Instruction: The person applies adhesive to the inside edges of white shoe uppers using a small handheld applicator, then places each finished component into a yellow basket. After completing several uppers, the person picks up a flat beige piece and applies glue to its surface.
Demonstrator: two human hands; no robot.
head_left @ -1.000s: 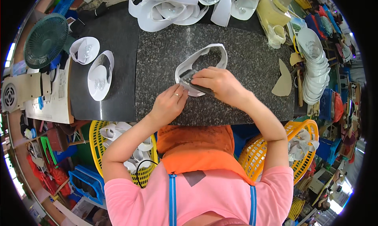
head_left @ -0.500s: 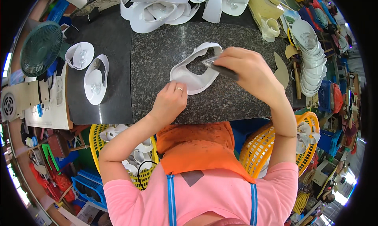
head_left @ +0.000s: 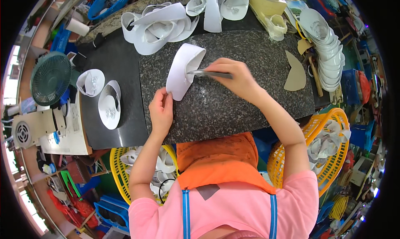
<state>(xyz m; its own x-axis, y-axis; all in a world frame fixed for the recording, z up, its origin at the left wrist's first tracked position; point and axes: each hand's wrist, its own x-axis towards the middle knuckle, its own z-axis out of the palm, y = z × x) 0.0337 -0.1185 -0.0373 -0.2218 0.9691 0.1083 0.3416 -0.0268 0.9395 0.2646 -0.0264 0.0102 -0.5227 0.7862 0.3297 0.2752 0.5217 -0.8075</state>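
A curved white shoe upper stands tilted on the speckled stone slab, its smooth outer face turned to the left. My left hand pinches its lower end between thumb and fingers. Closed around the dark handle of a slim flat tool, my right hand is to the right of the upper. The tool's grey tip reaches the upper's inner side; whether it touches cannot be told, and its exact kind is unclear.
More white uppers are piled at the back. Two others lie on the black mat at left. A stack of white pieces, a wooden-handled tool and a beige cutout are at right. Yellow baskets flank my lap.
The upper has turned from lying with its opening upward to standing with its outer face showing, farther left. My left hand moved left with it; my right hand and tool also shifted left.
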